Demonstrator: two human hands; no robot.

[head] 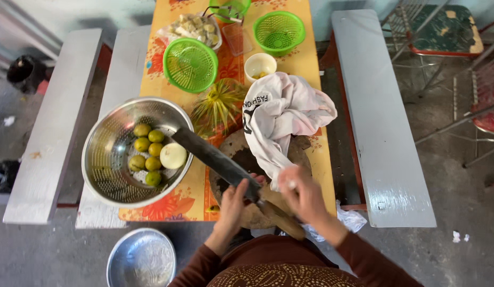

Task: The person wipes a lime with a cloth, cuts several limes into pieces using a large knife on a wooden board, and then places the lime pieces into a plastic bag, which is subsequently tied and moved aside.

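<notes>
I see my left hand [235, 202] wrapped around the base of a large dark cleaver [215, 158], near where blade meets the wooden handle [281, 218], with the blade angling up and left so its tip reaches over the rim of a steel colander [101, 159]. My right hand [303, 195] is closed on a bunched end of a white cloth [281, 114], pressing it close to the blade just beside my left hand. The cloth drapes over a round wooden chopping block [241, 151] on the surface [196, 199], which wears an orange flowered covering. In the colander lie several green limes [146, 154] and one pale onion [173, 155]. Farther off stand green plastic baskets [190, 65], a small white cup [260, 66] and a bowl of pale cubes [194, 27]. An empty metal bowl [141, 259] sits on the floor near my left elbow.
</notes>
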